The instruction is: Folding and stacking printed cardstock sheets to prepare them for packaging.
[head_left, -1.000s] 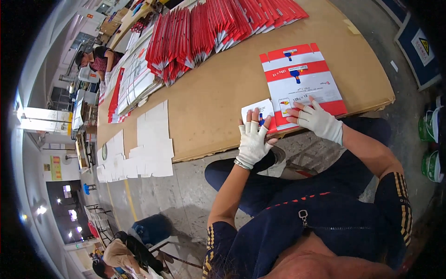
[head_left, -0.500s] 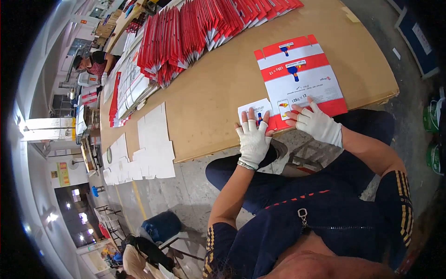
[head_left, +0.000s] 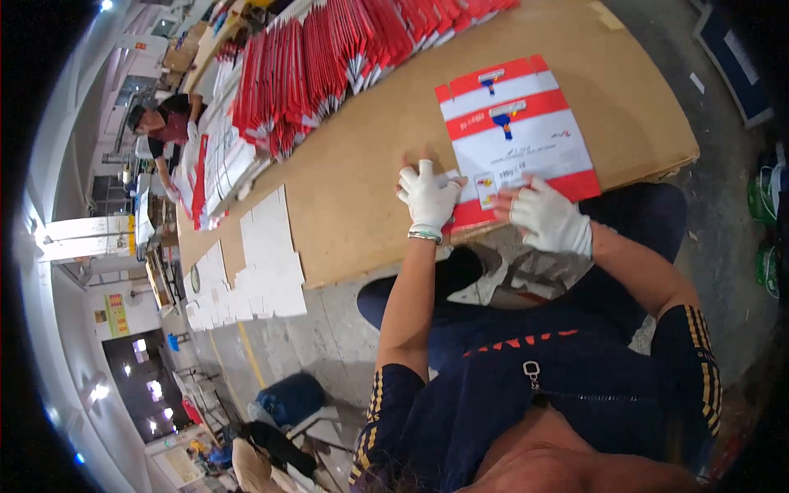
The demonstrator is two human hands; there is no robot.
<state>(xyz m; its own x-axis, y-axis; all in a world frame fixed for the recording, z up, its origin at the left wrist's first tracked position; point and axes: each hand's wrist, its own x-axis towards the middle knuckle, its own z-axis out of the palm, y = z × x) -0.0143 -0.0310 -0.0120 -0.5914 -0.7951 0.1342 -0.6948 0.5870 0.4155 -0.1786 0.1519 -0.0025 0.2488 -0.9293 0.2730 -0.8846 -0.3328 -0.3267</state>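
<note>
A red and white printed carton blank [head_left: 526,148] lies flat near the table's front edge. My left hand [head_left: 429,197], in a white fingerless glove, rests at the blank's left end with its fingers spread, covering most of a small white flap there. My right hand [head_left: 549,218], gloved the same way, is over the near red edge of the blank. Its fingers stretch out to the left and are slightly blurred; nothing shows in them.
Folded red and white cartons [head_left: 304,78] stand in a long row along the table's far side. White card pieces [head_left: 267,255] lie at the left end of the brown table [head_left: 362,197]. A person [head_left: 168,127] works beyond the far left stacks.
My left hand has moved up and left over the small white flap, hiding it more. My right hand has shifted slightly. The whole view has shifted a little.
</note>
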